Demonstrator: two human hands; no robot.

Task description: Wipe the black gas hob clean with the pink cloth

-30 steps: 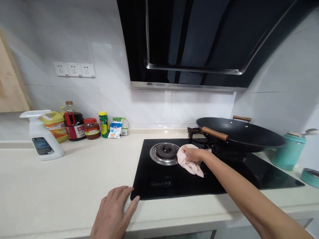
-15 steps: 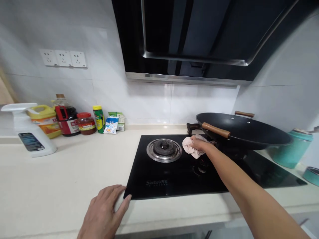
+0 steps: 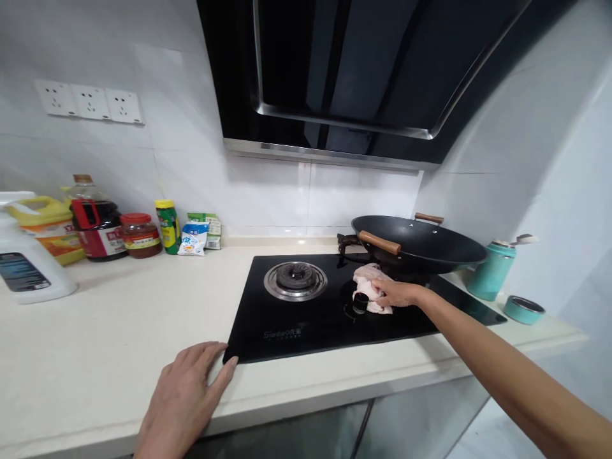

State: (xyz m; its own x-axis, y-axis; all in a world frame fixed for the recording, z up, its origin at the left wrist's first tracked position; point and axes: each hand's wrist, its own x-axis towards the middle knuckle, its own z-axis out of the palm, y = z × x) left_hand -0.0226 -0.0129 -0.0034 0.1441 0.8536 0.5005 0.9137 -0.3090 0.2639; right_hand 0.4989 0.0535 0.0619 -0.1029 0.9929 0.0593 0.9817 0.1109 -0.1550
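Note:
My right hand (image 3: pixel 393 293) grips a pale pink cloth (image 3: pixel 367 274) and presses it on the black glass gas stove (image 3: pixel 296 325). The cloth bunches around the back and right of a black control knob (image 3: pixel 361 302). My left hand (image 3: pixel 189 386) rests on the counter at the stove's front left corner, fingers stretched and holding nothing. Left of the cloth is the bare burner (image 3: pixel 295 279) with its metal ring. Behind my right hand a large black wok (image 3: pixel 430 245) with wooden handles sits over the other burner, which it mostly hides.
A white spray bottle (image 3: pixel 33 268), a dark sauce bottle (image 3: pixel 98 223), a red-lidded jar (image 3: pixel 140 236), a green shaker (image 3: pixel 167 227) and seasoning packets (image 3: pixel 194 238) stand at left. A teal flask (image 3: pixel 492 271) and round teal container (image 3: pixel 524 309) are at right. A range hood (image 3: pixel 325 83) hangs above.
My right hand has drawn the cloth from between the burners toward the front, up to the knob. My left hand stays by the stove corner. The camera view has turned right.

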